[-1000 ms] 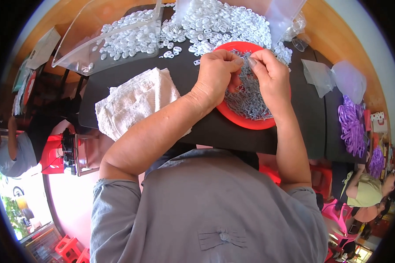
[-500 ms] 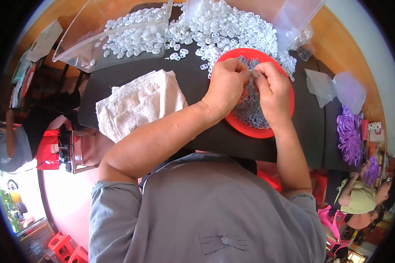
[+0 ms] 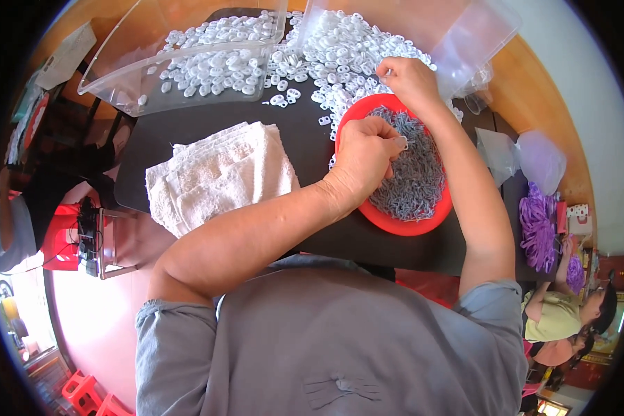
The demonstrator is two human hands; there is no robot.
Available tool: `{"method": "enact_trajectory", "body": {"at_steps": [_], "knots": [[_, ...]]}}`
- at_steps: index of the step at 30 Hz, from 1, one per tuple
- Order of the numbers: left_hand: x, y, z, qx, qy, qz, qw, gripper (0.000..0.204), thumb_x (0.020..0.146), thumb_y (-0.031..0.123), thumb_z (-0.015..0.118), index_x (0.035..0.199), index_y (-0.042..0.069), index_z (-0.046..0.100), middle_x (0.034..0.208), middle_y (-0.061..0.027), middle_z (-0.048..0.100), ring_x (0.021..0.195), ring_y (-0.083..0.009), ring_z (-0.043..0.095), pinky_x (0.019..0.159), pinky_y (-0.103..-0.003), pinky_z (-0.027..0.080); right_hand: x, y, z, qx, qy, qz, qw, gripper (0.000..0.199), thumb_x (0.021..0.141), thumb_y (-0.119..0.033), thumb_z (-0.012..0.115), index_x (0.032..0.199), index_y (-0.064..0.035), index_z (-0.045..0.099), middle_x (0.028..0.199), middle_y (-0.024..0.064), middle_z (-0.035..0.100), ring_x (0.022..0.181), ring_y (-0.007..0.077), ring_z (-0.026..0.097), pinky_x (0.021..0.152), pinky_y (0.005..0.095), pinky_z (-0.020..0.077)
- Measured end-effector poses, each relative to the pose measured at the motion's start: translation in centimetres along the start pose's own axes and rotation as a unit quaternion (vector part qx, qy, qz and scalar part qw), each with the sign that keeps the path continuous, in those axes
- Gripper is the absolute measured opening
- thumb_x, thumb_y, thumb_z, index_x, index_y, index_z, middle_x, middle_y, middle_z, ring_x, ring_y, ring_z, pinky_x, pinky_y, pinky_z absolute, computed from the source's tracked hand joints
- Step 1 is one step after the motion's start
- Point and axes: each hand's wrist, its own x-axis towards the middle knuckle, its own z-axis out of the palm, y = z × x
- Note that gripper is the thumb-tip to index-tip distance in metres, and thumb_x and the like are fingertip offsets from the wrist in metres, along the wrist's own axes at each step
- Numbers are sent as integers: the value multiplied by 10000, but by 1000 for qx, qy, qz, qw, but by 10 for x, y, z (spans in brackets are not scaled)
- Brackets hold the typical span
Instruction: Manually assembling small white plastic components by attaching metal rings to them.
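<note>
Left hand (image 3: 364,156), curled, pinches a small white ring (image 3: 401,143) over the red tray (image 3: 395,223); right hand (image 3: 408,80), at 12 o'clock, reaches the white pile (image 3: 340,48), grip hidden.

You sit at a black table (image 3: 208,128) set over an orange-brown wooden surface (image 3: 527,83), with a pale wall (image 3: 589,90) to your right. Down on your left, the pinkish floor (image 3: 97,305) holds red stools (image 3: 83,392), brightly daylit.
</note>
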Motion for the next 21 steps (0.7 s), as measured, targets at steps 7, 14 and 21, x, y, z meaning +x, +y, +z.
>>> {"method": "enact_trajectory", "body": {"at_steps": [7,14,21], "knots": [[-2,0,-3,-3,-13,2,1000,84,860,73,620,828,-1,595,634,-36,561,475,-89,511,364,-227,362,26,3,-1,-39,8,41,998,235,747,-115,604,935,-192,722,882,114,702,866,303,664,753,424,509],[-3,2,-3,-2,-17,-10,1000,91,861,83,624,823,6,596,637,-28,557,484,-85,514,364,-223,361,34,7,8,-72,-31,-6,997,202,764,-158,678,960,-197,703,865,86,695,853,289,657,754,414,502],[-2,2,-3,-5,-14,-18,1000,94,861,89,628,818,12,597,633,-19,552,480,-81,511,366,-218,362,35,4,8,-74,-45,21,996,249,787,-174,671,1035,-200,681,897,91,686,887,289,656,770,422,499]]}}
